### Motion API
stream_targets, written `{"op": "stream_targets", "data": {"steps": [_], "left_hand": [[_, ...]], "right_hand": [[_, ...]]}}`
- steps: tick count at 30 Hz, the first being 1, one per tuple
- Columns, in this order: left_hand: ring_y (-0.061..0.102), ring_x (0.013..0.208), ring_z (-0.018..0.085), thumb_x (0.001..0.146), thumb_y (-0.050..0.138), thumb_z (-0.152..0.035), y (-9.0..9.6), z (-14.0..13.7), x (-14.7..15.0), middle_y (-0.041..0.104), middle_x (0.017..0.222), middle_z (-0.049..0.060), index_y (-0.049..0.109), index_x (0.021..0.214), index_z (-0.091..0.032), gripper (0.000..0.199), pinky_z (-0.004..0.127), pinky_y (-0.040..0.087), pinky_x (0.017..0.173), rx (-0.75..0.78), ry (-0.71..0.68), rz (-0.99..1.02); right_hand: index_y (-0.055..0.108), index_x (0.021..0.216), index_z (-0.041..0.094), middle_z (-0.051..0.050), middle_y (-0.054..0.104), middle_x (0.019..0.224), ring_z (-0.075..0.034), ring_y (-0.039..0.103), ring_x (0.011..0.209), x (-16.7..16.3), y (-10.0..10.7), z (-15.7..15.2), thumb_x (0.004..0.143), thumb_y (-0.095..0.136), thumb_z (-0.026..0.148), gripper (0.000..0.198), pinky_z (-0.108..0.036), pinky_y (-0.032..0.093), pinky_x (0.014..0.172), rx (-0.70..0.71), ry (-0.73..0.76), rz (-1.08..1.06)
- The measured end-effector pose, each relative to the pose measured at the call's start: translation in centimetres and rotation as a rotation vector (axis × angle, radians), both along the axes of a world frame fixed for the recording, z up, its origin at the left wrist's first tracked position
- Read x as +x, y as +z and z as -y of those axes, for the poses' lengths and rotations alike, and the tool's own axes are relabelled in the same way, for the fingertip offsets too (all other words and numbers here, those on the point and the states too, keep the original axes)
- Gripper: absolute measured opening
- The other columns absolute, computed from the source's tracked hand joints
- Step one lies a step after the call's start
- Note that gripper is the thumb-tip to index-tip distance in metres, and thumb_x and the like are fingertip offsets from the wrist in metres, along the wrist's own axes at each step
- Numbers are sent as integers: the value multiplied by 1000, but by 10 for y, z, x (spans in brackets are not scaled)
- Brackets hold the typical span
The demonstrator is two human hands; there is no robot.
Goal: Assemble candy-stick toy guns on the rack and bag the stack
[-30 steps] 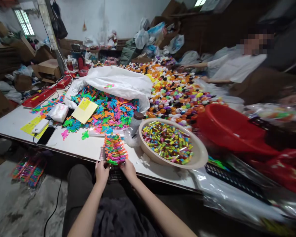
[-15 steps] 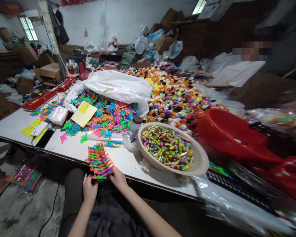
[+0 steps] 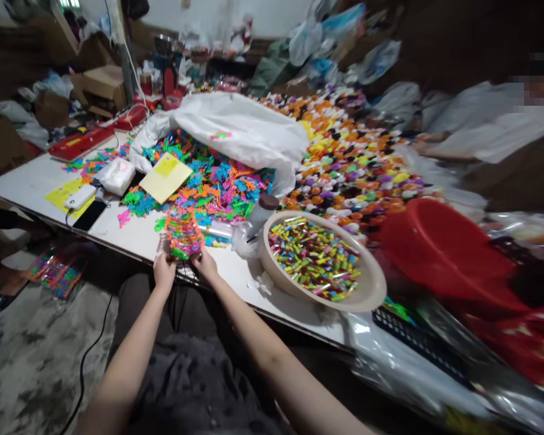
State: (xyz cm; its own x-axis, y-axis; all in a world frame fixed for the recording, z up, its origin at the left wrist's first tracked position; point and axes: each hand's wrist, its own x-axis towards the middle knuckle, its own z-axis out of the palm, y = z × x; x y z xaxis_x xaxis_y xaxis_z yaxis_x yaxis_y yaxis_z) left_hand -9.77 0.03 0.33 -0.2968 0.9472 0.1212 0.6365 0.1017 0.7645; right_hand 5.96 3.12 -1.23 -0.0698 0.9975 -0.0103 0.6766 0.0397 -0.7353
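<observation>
A stack of small bright plastic toys (image 3: 184,231) in orange, green and pink rows is held at the table's front edge. My left hand (image 3: 164,272) grips its near left corner, fingers closed. On the near right corner my right hand (image 3: 205,264) is closed too. Just beyond lies a heap of loose plastic toys (image 3: 229,193) of the same colours, spilling from a white sack (image 3: 249,130). A pale yellow pad (image 3: 165,181) rests on that heap. Right of the hands stands a beige basin (image 3: 381,289) full of small wrapped pieces. Motion blurs the toys' exact shape.
A phone (image 3: 89,215), a white power bank (image 3: 80,197) and red sealers (image 3: 82,142) lie on the left. A mound of colourful small items (image 3: 353,157) covers the back. Red basins (image 3: 453,254) stand right. A co-worker's sleeve (image 3: 494,130) shows at far right. Packed toys (image 3: 57,272) lie low left.
Both hands have moved the toy stack away from my body, further over the table, and come closer together. My view has tilted downward and turned slightly left.
</observation>
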Motion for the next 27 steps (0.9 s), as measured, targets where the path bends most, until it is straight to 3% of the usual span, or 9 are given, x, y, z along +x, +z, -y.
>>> {"op": "stream_targets", "data": {"steps": [3, 14, 18, 20, 22, 24, 27], "left_hand": [[57, 95, 23, 78, 60, -26, -4, -4, 3, 64, 89, 8, 57, 83, -18, 11, 35, 43, 89, -32, 6, -2], [59, 83, 20, 76, 61, -26, -7, -1, 5, 64, 84, 6, 55, 82, -18, 12, 32, 46, 78, -4, -48, 15], [60, 81, 18, 77, 59, -23, -9, 1, 6, 63, 86, 6, 54, 84, -18, 10, 33, 47, 81, -9, -49, 1], [61, 81, 18, 77, 60, -21, -7, 1, 6, 63, 82, 4, 53, 82, -18, 9, 40, 41, 96, -6, -65, -47], [61, 80, 17, 78, 60, -23, -3, 1, 6, 63, 78, 2, 52, 80, -18, 10, 47, 23, 111, -5, -85, -112], [62, 82, 18, 79, 60, -26, 1, -1, 6, 64, 77, 1, 52, 78, -18, 12, 50, 7, 115, -16, -99, -165], [62, 86, 20, 80, 60, -27, 4, -5, 7, 64, 79, 2, 52, 77, -18, 12, 50, 1, 115, -33, -119, -205]], "right_hand": [[52, 96, 17, -1, 62, 83, -13, 54, 70, 3, -7, -2, 82, 50, 35, 23, -21, 34, 60, -19, -10, -12], [51, 86, 17, -1, 60, 76, -13, 50, 65, 12, -17, 1, 77, 51, 35, 21, -22, 33, 60, 54, 2, -94], [52, 88, 16, -1, 60, 77, -14, 51, 66, 13, -21, 0, 76, 52, 36, 23, -22, 33, 59, 54, -7, -86], [53, 89, 16, -2, 60, 77, -14, 51, 67, 13, -20, 0, 75, 53, 34, 23, -22, 33, 59, 47, -15, -66], [54, 89, 16, -3, 60, 79, -14, 51, 68, 12, -19, 1, 76, 52, 33, 22, -23, 34, 61, 56, -12, -34], [56, 89, 16, -4, 60, 83, -15, 51, 71, 11, -18, 3, 77, 51, 33, 22, -23, 35, 63, 79, -15, 13], [57, 90, 15, -5, 61, 88, -17, 53, 77, 9, -16, 7, 80, 48, 34, 23, -24, 37, 67, 95, -46, 83]]}}
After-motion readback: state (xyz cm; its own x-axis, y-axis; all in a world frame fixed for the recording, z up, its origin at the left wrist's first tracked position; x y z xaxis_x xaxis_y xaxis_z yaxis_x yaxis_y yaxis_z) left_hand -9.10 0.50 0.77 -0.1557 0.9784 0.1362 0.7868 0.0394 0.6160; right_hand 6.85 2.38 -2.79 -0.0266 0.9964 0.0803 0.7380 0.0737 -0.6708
